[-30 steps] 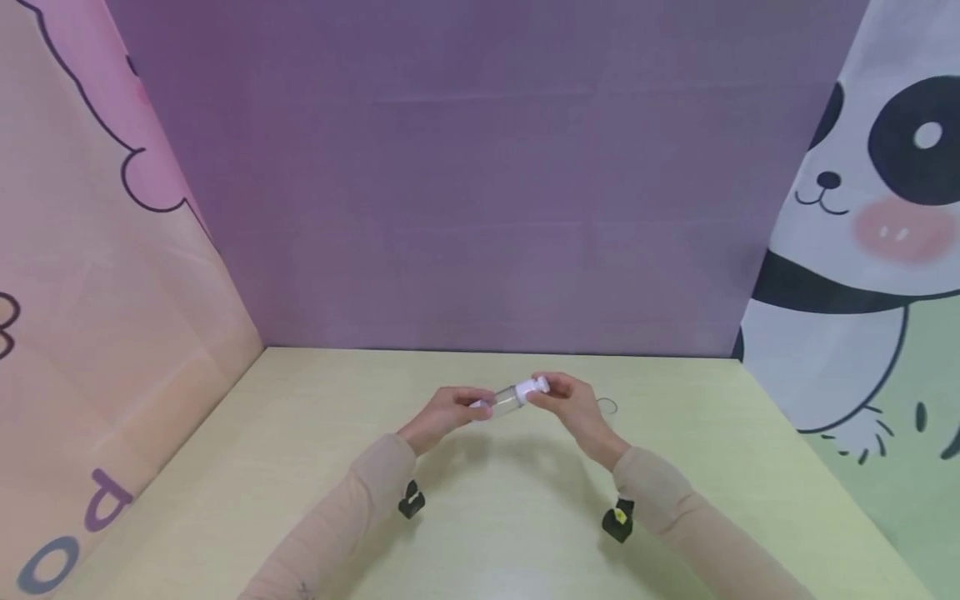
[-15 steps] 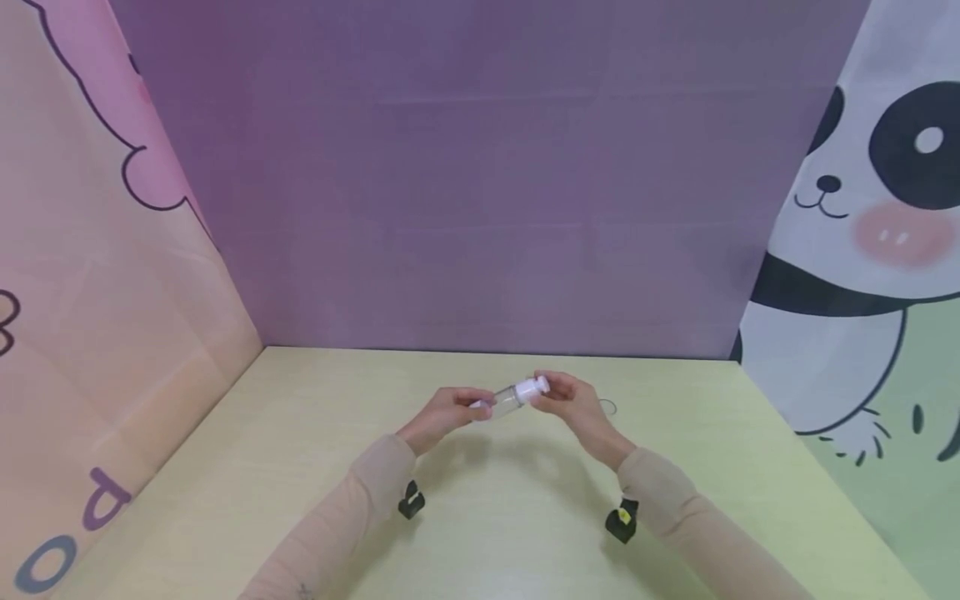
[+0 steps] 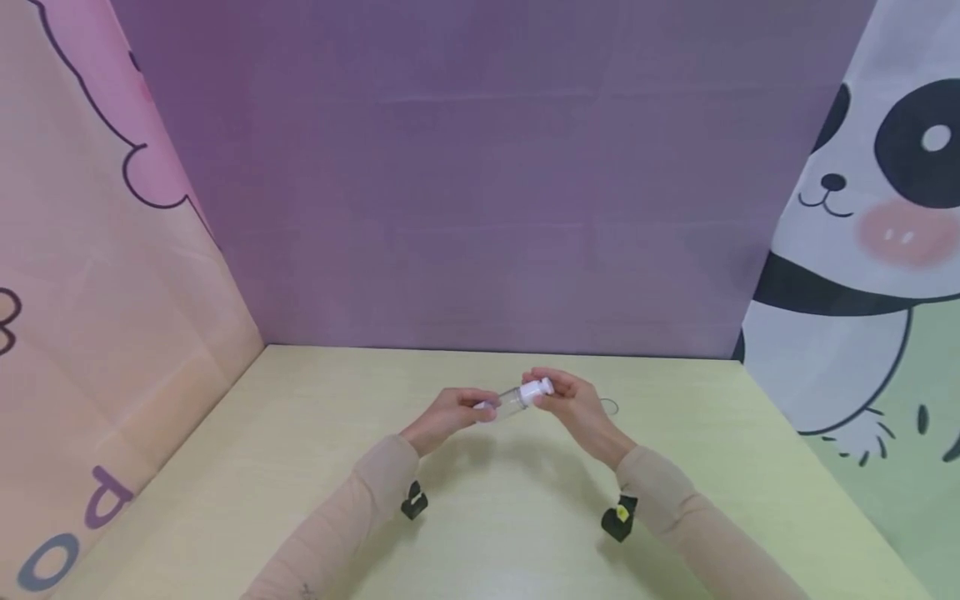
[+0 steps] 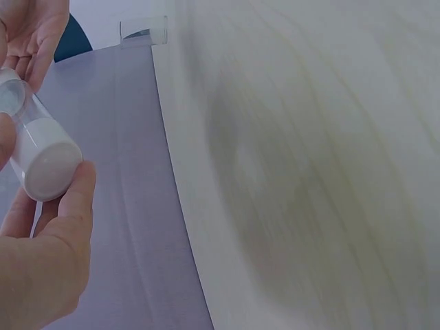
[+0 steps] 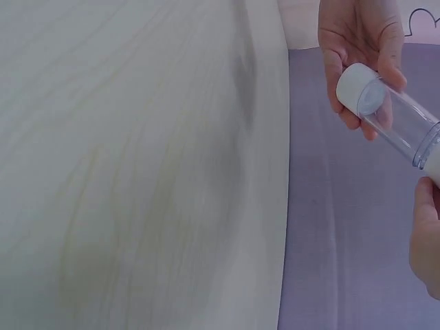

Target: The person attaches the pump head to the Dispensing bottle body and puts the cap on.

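A small clear bottle point(image 3: 510, 403) with a white base point(image 4: 51, 161) and a white top point(image 3: 536, 390) is held up over the table in both hands. It lies slanted, with its top end to the right and a little higher. My left hand point(image 3: 448, 411) grips the base between thumb and fingers. The thumb and fingers of my right hand point(image 3: 576, 404) pinch the white top. Through the see-through wall point(image 5: 402, 120) in the right wrist view, no coloured contents show.
A clear, short cylinder like a cap point(image 4: 143, 31) lies on the pale wooden table point(image 3: 315, 467), just beyond the right hand. A purple cloth wall point(image 3: 480, 208) closes off the back, with printed cloths at both sides.
The bottle and both hands have shifted very slightly right. The right fingers reach a little further over the white top. Both hands still hold the bottle.
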Tool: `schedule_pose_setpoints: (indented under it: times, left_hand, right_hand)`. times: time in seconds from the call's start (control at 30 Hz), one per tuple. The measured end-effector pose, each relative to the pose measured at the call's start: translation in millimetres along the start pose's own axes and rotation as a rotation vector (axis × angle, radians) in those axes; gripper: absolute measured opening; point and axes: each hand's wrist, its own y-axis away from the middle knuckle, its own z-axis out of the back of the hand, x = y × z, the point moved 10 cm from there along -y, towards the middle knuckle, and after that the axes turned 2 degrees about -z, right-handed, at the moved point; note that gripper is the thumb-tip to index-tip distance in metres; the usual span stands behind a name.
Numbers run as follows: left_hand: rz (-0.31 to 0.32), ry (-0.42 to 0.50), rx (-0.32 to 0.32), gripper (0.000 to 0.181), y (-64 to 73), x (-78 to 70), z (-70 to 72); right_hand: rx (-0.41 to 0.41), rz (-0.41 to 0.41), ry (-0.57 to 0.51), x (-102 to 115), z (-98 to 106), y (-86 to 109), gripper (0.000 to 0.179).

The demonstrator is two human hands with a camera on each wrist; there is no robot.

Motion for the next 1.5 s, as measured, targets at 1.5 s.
schedule_pose_setpoints:
  times: [1.5]
  left_hand:
    - [0.008,-0.002,-0.016,0.032,2.2,-0.9,0.3]
  right_hand:
    - [-0.183,-0.097,0.129,-15.3,12.5,0.6,0.049]
